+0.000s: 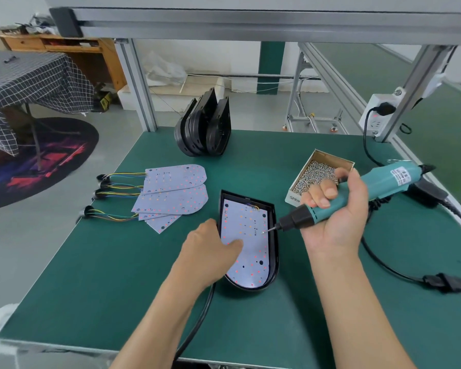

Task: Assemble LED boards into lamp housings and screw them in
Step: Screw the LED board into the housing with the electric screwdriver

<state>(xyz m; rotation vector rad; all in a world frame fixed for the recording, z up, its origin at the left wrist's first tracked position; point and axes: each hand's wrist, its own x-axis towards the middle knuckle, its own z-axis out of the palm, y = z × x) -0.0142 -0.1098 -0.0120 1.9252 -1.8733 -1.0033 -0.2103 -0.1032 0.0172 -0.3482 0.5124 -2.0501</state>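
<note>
Screwing was the step in hand. The right hand (336,209) was wrapped around the teal electric screwdriver (338,201), fingers curled tight on its body, and the bit pointed left and down to a small screw (264,231) at the right edge of the LED board (248,235). This board lay inside the black lamp housing (273,251), near the middle of the green table (117,288). The left hand (210,251) rested on the left side of the board and housing, thumb pressed flat on the board — the other fingers were hidden, so I cannot tell how they lay.

In my judgement the next move called for a bit held upright over the hole and steady pressure — the board must not slide.

More boards (171,193) with coloured wires waited at the left, empty housings (202,129) stood at the far side, and a box of screws (317,174) sat at the right.
</note>
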